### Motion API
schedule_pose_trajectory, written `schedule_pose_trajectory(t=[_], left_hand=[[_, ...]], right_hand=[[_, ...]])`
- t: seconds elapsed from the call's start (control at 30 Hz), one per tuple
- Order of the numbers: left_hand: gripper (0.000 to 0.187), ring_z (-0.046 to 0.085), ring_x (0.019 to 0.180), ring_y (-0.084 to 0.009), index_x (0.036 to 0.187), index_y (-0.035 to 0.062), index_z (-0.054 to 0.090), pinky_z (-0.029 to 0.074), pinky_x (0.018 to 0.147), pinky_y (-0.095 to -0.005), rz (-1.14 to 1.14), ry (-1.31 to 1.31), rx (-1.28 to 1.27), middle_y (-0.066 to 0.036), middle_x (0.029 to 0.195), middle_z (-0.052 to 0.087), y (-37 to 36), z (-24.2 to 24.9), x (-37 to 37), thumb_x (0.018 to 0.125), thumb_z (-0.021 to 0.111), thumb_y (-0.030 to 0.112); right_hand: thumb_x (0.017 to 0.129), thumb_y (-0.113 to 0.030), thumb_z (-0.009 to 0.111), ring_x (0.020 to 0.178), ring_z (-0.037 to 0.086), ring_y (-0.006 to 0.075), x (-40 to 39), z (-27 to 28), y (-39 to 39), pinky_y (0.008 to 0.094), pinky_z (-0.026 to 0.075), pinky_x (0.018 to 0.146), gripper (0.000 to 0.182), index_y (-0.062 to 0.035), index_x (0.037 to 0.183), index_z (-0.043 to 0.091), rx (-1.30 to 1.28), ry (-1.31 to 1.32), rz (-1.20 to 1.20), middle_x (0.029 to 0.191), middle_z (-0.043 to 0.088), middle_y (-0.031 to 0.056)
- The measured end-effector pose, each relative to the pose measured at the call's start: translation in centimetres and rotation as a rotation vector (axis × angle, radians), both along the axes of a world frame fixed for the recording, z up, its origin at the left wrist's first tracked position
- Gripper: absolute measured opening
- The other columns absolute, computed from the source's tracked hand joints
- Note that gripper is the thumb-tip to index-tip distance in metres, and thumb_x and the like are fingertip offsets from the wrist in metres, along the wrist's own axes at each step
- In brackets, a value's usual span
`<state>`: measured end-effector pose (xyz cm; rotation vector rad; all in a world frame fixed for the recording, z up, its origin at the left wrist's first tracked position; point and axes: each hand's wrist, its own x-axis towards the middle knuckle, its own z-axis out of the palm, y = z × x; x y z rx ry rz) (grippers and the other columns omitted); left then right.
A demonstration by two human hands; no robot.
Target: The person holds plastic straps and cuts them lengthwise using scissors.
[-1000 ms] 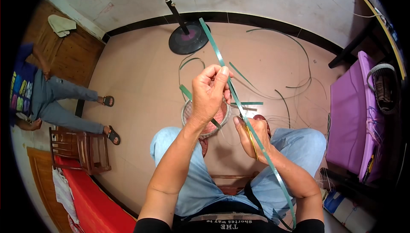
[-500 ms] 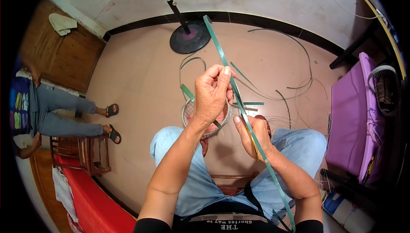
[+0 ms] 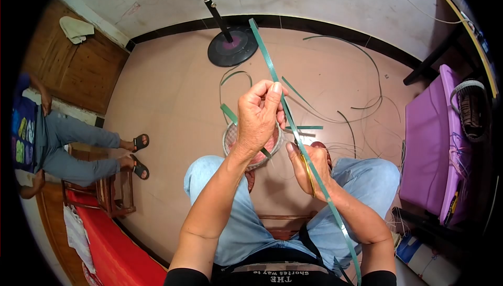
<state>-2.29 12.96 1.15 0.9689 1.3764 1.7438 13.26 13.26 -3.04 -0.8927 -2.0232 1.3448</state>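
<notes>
A long green plastic strap (image 3: pixel 268 61) runs slantwise from near the far wall down to my lap. My left hand (image 3: pixel 259 115) pinches it between thumb and fingers, around mid-length. Lower down, my right hand (image 3: pixel 314 165) is closed on what look like scissors with yellow handles (image 3: pixel 308 175); their blades are mostly hidden beside the strap. The strap passes over my right hand and wrist. Below and behind my left hand, a round basket (image 3: pixel 229 142) with a pinkish inside stands on the floor, partly covered by the hand.
Loose green strips (image 3: pixel 296 94) and thin strands lie on the tiled floor (image 3: pixel 173 92). A black round stand base (image 3: pixel 233 47) is near the wall. A purple bin (image 3: pixel 427 144) stands at right with a dark basket (image 3: pixel 471 110) on it. Another person (image 3: pixel 78 134) is at left beside a wooden chair (image 3: pixel 123 189).
My hands keep nearly the same place and hold, with the strap shifted very slightly. The person at left has changed posture a little, the legs and arm having moved.
</notes>
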Motion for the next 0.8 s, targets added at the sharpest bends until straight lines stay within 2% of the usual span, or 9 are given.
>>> schedule_pose_trajectory(t=[0.2,0.47,0.8], left_hand=[[0.024,0.046,0.046,-0.0050,0.085,0.0001,0.059,0.040,0.041,-0.0205,0.047,0.002,0.008,0.001,0.059,0.049,0.3,0.5,-0.8,0.098,0.053,0.020],[0.027,0.044,0.045,-0.0039,0.083,0.0000,0.059,0.038,0.040,-0.0200,0.036,0.035,-0.032,0.002,0.056,0.047,0.2,0.0,0.0,0.097,0.054,0.022],[0.028,0.044,0.045,-0.0037,0.083,0.0000,0.059,0.038,0.040,-0.0200,0.014,0.023,-0.013,0.002,0.055,0.047,0.2,0.0,0.3,0.098,0.053,0.023]], right_hand=[[0.093,-0.020,0.057,0.037,0.046,0.0184,0.1,-0.5,-0.1,0.0354,0.035,0.039,0.042,0.0034,0.059,0.052,0.093,0.011,0.036,0.044,0.044,0.0155],[0.094,-0.023,0.055,0.040,0.046,0.0188,-0.1,0.3,0.3,0.0355,0.035,0.041,0.042,0.0032,0.062,0.053,-0.065,0.006,0.032,0.046,0.046,0.0147],[0.094,-0.021,0.055,0.041,0.045,0.0177,0.0,0.3,-0.1,0.0361,0.035,0.042,0.040,0.0038,0.063,0.052,-0.083,0.020,0.007,0.046,0.046,0.0151]])
